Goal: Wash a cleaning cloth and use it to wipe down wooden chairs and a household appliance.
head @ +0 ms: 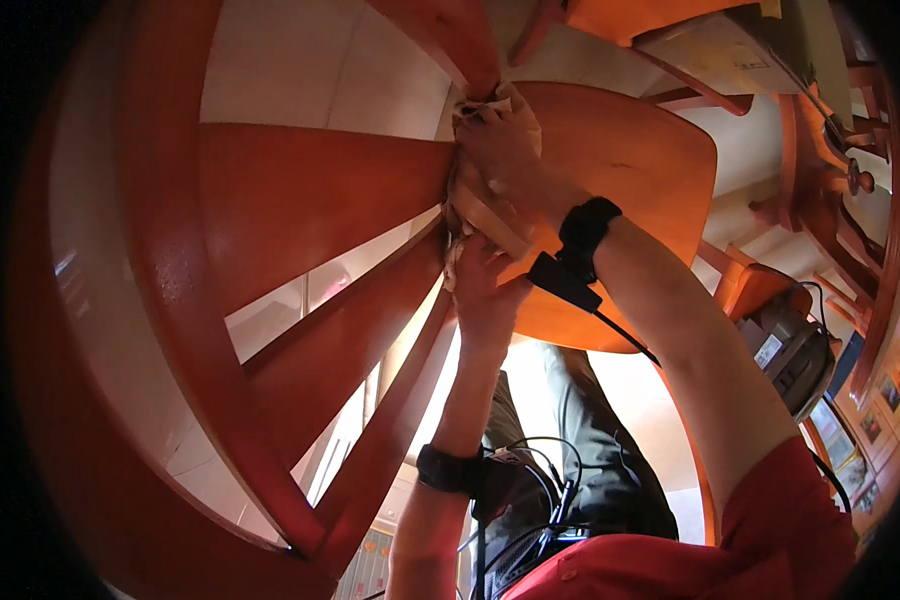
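Observation:
A reddish wooden chair stands before me, its slatted backrest (322, 214) at the left and its orange-brown seat (622, 165) at the centre. Where slats and seat meet, a crumpled light brown cloth or paper (523, 112) is bunched along the joint. My right hand (499, 146) grips its upper part with bent fingers. Below, my left hand (487, 289) has its fingertips against the lower part of the bunched material (452, 262). A flat tan strip (491, 221) lies between the hands; whether it belongs to the same material I cannot tell.
More wooden chairs and furniture (825, 195) stand at the right, with a cardboard box (750, 60) at the upper right. A dark rounded device (795, 367) with a cable sits at the right. Black cables (562, 480) hang before my legs, and bands with cords circle both wrists.

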